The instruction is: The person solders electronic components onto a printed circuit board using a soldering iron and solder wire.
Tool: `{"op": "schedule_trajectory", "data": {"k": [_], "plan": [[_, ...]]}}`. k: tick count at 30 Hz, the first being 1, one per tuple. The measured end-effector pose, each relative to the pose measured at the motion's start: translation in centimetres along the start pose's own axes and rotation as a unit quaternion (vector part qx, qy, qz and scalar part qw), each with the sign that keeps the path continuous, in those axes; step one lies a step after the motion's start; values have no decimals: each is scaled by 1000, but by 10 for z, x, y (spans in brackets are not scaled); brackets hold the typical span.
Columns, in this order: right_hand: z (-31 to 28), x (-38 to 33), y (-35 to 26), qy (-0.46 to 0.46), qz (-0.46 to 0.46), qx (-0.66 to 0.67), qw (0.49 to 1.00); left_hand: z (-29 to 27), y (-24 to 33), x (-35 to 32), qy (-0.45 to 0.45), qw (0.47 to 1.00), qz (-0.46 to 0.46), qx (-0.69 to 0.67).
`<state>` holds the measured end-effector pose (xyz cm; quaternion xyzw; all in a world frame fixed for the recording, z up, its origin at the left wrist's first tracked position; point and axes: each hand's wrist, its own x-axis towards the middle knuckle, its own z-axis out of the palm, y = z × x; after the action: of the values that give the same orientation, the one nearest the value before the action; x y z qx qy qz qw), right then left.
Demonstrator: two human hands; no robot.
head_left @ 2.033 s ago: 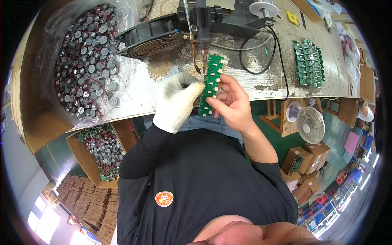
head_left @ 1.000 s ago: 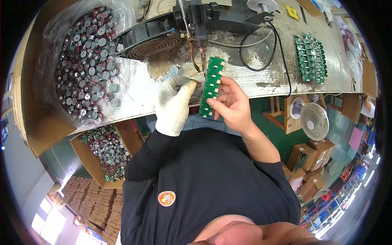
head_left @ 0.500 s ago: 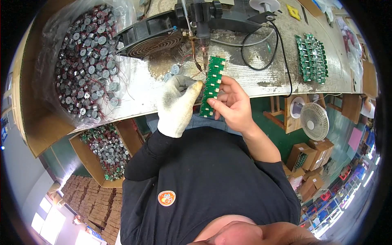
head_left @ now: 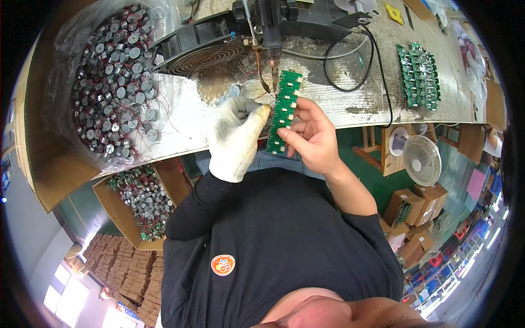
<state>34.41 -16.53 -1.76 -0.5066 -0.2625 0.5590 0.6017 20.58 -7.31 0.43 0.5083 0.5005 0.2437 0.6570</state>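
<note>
My bare right hand grips a long green circuit board strip by its lower right edge, thumb on its face. Small pale parts run in a row along the strip, which stands nearly upright in view. Against its left edge, my left hand, in a white work glove with a stained thumb, is closed in a pinch. Thin wires show by those fingertips, but what they hold is hidden. Right above, a soldering iron tip and a thin feed tube point down by the strip. Small silver round parts lie beyond the glove.
A black fan stands behind my left hand. Farther left, a plastic-lined carton holds a heap of silver round parts with red wires. Black cable loops at right, before stacked green boards. Another open carton sits below the table edge.
The board strip and my right hand have shifted very slightly up in view. My left hand keeps its pinch, almost in the same place.
</note>
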Motion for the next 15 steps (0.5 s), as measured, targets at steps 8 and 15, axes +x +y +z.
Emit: {"op": "schedule_trajectory", "data": {"k": [8, 15], "plan": [[1, -1, -4, -1, -4, -5, 1000, 0, -2, -1, -3, 1000, 6, 18], [-1, -2, 2, 1, -1, -2, 1000, 5, -8, 1, 34, 999, 16, -20]]}}
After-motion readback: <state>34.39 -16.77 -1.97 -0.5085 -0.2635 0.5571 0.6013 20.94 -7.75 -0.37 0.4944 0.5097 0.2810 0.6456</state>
